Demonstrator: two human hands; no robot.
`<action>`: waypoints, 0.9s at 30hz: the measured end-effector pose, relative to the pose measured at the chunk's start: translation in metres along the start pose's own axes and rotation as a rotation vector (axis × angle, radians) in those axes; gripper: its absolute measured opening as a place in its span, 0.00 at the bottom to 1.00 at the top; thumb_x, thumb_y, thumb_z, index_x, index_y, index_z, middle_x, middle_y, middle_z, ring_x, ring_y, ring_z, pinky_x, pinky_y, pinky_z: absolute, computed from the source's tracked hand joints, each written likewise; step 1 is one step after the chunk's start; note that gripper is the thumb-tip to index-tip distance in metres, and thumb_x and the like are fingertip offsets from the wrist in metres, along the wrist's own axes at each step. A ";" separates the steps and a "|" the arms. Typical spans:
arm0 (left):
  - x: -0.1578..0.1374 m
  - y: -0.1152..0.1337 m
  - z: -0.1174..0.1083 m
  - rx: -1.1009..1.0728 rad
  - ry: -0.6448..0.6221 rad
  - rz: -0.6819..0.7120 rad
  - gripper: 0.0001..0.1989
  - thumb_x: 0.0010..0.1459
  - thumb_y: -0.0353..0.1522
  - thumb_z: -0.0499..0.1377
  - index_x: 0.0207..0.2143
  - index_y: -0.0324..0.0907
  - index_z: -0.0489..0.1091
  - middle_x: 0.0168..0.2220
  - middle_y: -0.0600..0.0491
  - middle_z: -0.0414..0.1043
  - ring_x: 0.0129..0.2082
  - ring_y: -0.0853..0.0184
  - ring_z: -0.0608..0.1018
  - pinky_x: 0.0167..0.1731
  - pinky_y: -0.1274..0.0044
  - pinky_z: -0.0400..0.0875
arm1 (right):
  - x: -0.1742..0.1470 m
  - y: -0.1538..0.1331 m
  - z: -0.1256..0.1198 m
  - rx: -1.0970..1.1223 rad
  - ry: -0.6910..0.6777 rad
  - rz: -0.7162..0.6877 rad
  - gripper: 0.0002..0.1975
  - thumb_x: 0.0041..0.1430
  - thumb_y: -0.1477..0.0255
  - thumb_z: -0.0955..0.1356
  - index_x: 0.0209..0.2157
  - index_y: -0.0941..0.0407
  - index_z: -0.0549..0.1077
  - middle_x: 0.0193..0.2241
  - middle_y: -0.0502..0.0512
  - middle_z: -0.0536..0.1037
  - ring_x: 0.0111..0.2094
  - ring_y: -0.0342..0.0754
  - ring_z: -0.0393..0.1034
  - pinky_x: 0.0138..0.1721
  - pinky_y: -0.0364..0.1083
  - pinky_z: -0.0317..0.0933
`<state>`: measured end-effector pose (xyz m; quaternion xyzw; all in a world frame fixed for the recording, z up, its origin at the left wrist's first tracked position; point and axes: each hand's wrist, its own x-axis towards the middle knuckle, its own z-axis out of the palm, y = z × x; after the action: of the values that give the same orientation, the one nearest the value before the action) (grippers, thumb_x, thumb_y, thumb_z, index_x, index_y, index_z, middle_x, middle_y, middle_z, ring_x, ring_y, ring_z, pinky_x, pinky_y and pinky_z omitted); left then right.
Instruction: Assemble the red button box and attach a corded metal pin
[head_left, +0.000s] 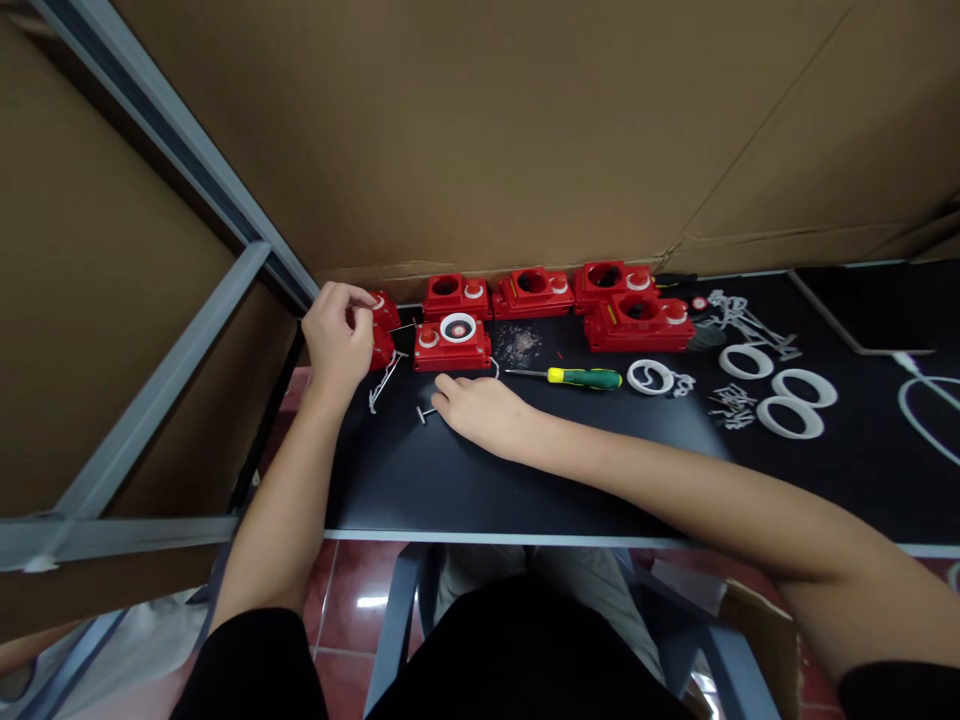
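My left hand (pixel 339 335) is at the far left, its fingers curled beside a red box (pixel 385 310) with another red box (pixel 382 348) just in front. What its fingertips hold, if anything, is hidden. My right hand (pixel 484 412) is low over the table, its fingers closed at the handle of a small T-shaped metal hammer (pixel 422 414). Behind that hand sits a red box with a white ring (pixel 454 345), and a pale cord (pixel 495 368) hangs at its right side. A second hammer with a pale chain (pixel 385 385) lies between my hands.
Several red boxes (pixel 532 292) line the cardboard wall (pixel 525 130). A green-and-yellow screwdriver (pixel 585 377) lies beside pale debris (pixel 519 343). Rightward are white rings (pixel 791 417), screws (pixel 733 405), tangled chained hammers (pixel 750 320) and a tablet (pixel 862 300) with a white cable. A metal frame (pixel 202 180) stands left.
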<state>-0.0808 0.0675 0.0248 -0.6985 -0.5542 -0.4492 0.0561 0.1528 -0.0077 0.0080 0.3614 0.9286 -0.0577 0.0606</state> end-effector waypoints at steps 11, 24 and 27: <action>-0.009 0.009 0.007 -0.003 -0.126 0.050 0.10 0.66 0.25 0.55 0.35 0.45 0.74 0.39 0.50 0.80 0.40 0.59 0.81 0.46 0.68 0.76 | -0.056 0.015 0.023 0.075 0.156 -0.042 0.22 0.74 0.61 0.72 0.60 0.60 0.76 0.64 0.63 0.76 0.63 0.50 0.75 0.64 0.55 0.78; -0.021 0.016 0.022 0.000 -0.428 0.086 0.09 0.69 0.26 0.57 0.46 0.42 0.76 0.49 0.46 0.80 0.42 0.60 0.82 0.49 0.67 0.80 | -0.061 0.049 0.015 0.026 0.043 0.189 0.25 0.74 0.57 0.72 0.62 0.60 0.76 0.60 0.62 0.78 0.61 0.50 0.76 0.66 0.56 0.77; -0.024 0.018 0.024 -0.009 -0.484 0.096 0.10 0.70 0.27 0.58 0.49 0.42 0.77 0.49 0.47 0.79 0.44 0.60 0.82 0.52 0.66 0.80 | -0.062 0.044 0.012 0.026 0.007 0.257 0.25 0.74 0.57 0.72 0.62 0.60 0.76 0.59 0.62 0.79 0.60 0.49 0.77 0.64 0.55 0.77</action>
<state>-0.0520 0.0572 0.0011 -0.8116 -0.5156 -0.2680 -0.0598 0.2283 -0.0185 0.0026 0.4785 0.8740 -0.0601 0.0597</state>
